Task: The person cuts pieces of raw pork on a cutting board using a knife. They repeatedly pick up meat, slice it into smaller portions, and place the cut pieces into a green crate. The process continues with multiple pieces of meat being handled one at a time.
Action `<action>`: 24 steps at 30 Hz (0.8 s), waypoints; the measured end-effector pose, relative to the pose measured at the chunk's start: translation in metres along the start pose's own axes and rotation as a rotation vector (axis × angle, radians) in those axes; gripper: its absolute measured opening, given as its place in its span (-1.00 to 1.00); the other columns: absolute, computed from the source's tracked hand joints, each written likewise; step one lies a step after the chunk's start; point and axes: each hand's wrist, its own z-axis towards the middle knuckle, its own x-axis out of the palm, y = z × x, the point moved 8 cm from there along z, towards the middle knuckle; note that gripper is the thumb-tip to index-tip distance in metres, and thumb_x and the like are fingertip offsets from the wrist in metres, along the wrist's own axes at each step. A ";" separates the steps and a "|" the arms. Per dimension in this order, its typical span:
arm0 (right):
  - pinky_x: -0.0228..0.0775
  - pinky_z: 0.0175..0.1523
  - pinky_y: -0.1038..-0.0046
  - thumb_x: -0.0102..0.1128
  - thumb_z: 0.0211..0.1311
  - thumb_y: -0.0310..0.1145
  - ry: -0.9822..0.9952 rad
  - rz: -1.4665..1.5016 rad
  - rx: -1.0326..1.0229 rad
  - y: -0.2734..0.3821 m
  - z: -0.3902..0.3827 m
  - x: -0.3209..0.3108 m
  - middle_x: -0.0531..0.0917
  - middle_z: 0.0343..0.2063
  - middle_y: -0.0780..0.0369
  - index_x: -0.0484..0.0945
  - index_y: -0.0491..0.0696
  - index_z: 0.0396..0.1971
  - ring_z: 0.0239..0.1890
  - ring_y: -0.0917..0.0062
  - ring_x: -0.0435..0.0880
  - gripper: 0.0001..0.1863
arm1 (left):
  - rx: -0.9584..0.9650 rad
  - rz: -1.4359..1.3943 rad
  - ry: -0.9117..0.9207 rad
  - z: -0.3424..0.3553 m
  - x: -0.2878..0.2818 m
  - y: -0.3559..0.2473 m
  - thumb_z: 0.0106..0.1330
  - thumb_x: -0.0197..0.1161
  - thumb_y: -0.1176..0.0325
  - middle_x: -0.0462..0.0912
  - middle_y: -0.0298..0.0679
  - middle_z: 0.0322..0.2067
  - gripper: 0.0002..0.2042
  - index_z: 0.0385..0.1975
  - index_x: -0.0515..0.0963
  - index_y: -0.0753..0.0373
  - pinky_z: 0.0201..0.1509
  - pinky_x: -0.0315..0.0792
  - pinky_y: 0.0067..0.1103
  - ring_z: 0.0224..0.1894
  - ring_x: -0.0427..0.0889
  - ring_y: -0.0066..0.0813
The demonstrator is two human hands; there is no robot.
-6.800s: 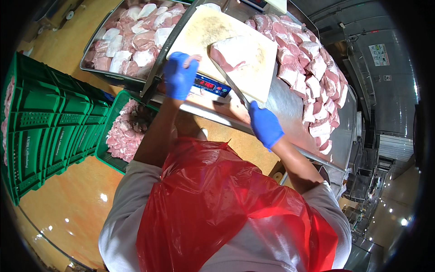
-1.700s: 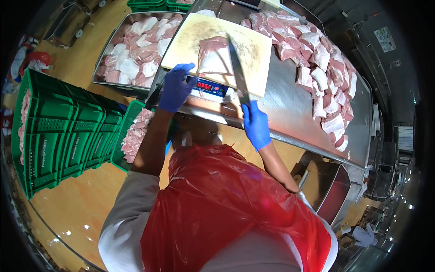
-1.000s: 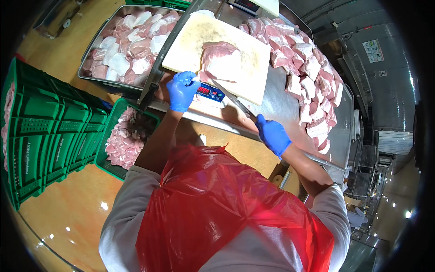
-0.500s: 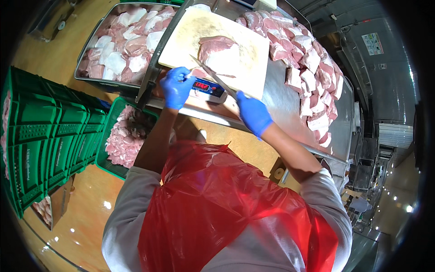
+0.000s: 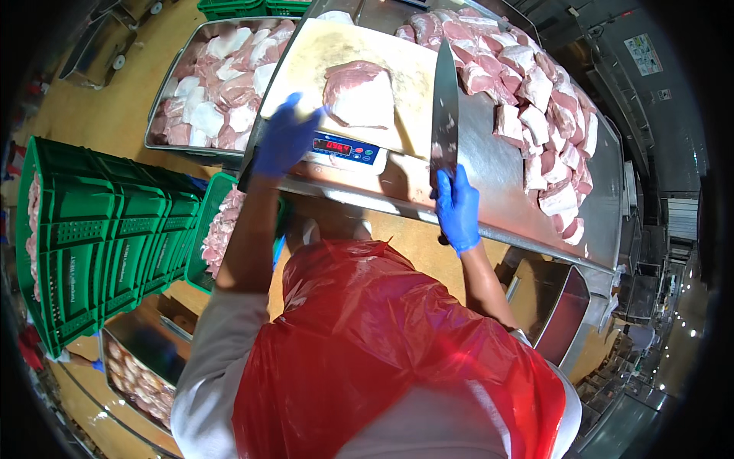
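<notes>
My right hand (image 5: 459,210), in a blue glove, is closed round the handle of a large knife (image 5: 445,99). Its broad blade points away from me, along the right edge of the cutting board (image 5: 306,73). On the board lies a slab of raw meat (image 5: 358,96) with a white fat side, apart from the knife. My blue-gloved left hand (image 5: 284,139) hovers at the board's near left corner, blurred by motion; its fingers look spread and nothing shows in them. Beside it, a digital scale (image 5: 348,151) with a lit red display sits against the board's near edge.
Cut meat chunks (image 5: 547,126) are heaped on the steel table (image 5: 489,164) at right. A metal tub (image 5: 157,143) of meat pieces stands at left. Below are a green bin (image 5: 200,249) of trimmings and stacked green crates (image 5: 99,222). Another person's gloved hand (image 5: 98,363) shows at far left.
The knife has swung from slanting across the board's near edge to pointing away at its right. My left hand has left the small meat strip's spot; that strip no longer shows there.
</notes>
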 end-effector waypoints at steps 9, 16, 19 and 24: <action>0.44 -0.49 0.36 0.05 0.51 -0.29 -0.028 0.081 -0.009 -0.007 0.006 -0.009 0.64 -0.61 0.10 0.44 -0.19 -0.17 -0.61 0.41 0.66 -0.77 | -0.208 -0.441 0.848 0.110 0.122 0.014 -0.25 0.56 0.24 0.42 0.07 0.24 -0.04 0.34 0.33 0.23 0.36 0.34 -0.29 0.27 0.43 0.02; 0.44 -0.43 0.07 0.07 0.46 -0.35 0.102 -0.111 -0.065 -0.024 -0.006 0.004 0.61 -0.57 -0.10 0.40 -0.14 -0.18 -0.49 -0.06 0.64 -0.84 | -0.444 -0.171 0.302 0.043 0.071 0.040 -0.03 0.48 0.36 0.60 -0.15 -0.44 -0.81 -0.42 0.64 0.18 -0.27 0.49 -0.35 -0.33 0.62 -0.13; 0.42 -0.39 -0.03 0.07 0.45 -0.32 0.154 -0.200 -0.184 0.000 0.025 0.028 0.61 -0.54 -0.14 0.41 -0.12 -0.15 -0.47 -0.12 0.61 -0.82 | -0.098 0.188 -0.089 0.035 0.053 -0.006 0.02 0.41 0.44 0.46 -0.27 -0.72 -0.86 -0.68 0.58 0.21 -0.54 0.40 -0.42 -0.63 0.52 -0.30; 0.44 -0.29 -0.04 0.02 0.46 -0.26 0.223 -0.293 -0.309 0.060 0.093 0.076 0.63 -0.50 -0.14 0.43 -0.14 -0.15 -0.42 -0.12 0.62 -0.77 | -0.524 -0.165 -0.235 0.024 0.047 -0.005 -0.01 0.35 0.50 0.52 -0.19 -0.67 -0.90 -0.68 0.57 0.22 -0.49 0.45 -0.42 -0.59 0.56 -0.26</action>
